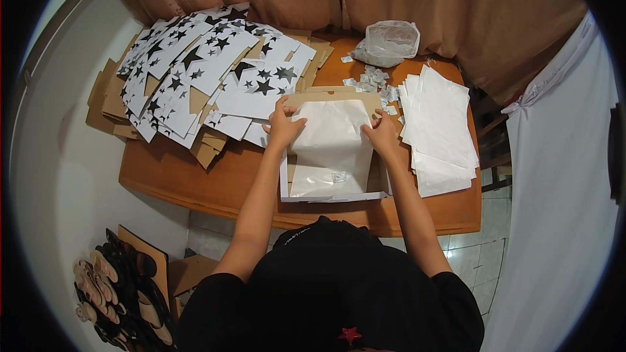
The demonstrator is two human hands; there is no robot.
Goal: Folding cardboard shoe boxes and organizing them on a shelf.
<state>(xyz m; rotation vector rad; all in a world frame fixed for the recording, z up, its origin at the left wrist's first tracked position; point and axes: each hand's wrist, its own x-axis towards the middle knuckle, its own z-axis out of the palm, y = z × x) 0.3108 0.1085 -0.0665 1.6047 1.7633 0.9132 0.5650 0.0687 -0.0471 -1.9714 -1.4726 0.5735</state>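
Note:
A cardboard box lies opened in front of me, white outside and brown inside. A sheet of white paper lines it and runs up over its far part. On the paper, near the front wall, rests a small white sachet. My left hand is closed on the box's far left edge, its thumb against the paper. At the far right edge my right hand grips in the same way, thumb inward on the paper. Fingers behind the edges are partly hidden.
Flat boxes with black stars are piled at the left. A stack of white paper sheets lies to the right. Loose sachets are scattered behind the box, beside a clear plastic bag. Shoes are below left.

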